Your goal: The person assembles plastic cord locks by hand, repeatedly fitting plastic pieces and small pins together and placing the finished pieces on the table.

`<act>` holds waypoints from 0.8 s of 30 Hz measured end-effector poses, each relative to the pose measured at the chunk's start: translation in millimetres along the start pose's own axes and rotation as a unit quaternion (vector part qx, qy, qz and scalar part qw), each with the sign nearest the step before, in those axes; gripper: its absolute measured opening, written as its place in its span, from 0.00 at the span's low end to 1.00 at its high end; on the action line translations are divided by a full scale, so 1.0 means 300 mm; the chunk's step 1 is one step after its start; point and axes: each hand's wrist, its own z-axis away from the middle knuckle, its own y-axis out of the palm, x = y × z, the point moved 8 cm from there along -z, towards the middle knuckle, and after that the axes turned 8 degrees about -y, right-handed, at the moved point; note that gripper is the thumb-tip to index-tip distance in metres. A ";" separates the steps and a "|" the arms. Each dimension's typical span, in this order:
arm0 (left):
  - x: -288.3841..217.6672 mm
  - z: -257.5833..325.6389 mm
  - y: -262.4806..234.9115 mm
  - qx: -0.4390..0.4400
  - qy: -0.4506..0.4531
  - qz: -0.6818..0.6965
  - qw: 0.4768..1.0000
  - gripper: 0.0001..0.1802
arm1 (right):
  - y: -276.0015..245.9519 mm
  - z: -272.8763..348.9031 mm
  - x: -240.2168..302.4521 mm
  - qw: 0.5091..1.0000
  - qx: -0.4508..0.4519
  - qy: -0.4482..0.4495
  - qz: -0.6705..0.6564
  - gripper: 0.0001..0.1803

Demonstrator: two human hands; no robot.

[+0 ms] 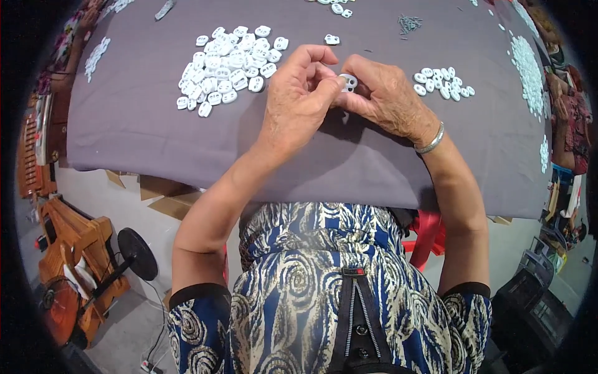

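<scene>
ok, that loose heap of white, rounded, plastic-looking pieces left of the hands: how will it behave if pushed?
The white pieces would probably scatter, since they lie loosely heaped. Each looks small and moulded, so likely light and stiff. Their flattened shapes suggest sliding over the purple-grey fabric tablecloth rather than rolling.

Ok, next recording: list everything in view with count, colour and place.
held piece: one, white, at both hands' fingertips
large pile: many, white, left
small cluster: several, white, right
lone piece: one, white, beyond hands
tiny parts: many, grey, upper right
right-edge heap: many, white, far right
left-edge heap: several, white, far left
cloth: one, grey-purple, under pieces
cardboard: count unclear, brown, below cloth
disc: one, black, lower left
bracelet: one, silver, right wrist
patterned garment: one, blue-cream-black, torso
left hand: one, bare, centre
right hand: one, bare, centre
</scene>
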 end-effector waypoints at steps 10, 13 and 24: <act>0.039 -0.016 0.010 0.004 -0.020 0.055 0.998 0.11 | 0.036 0.007 0.008 0.998 0.012 -0.026 0.060 0.13; 0.008 0.013 0.004 -0.020 -0.022 0.061 0.998 0.11 | 0.054 0.005 0.005 0.999 -0.003 -0.017 0.044 0.15; -0.089 0.056 0.074 0.001 0.073 0.152 0.986 0.18 | 0.007 0.003 0.085 0.986 -0.086 0.016 -0.142 0.12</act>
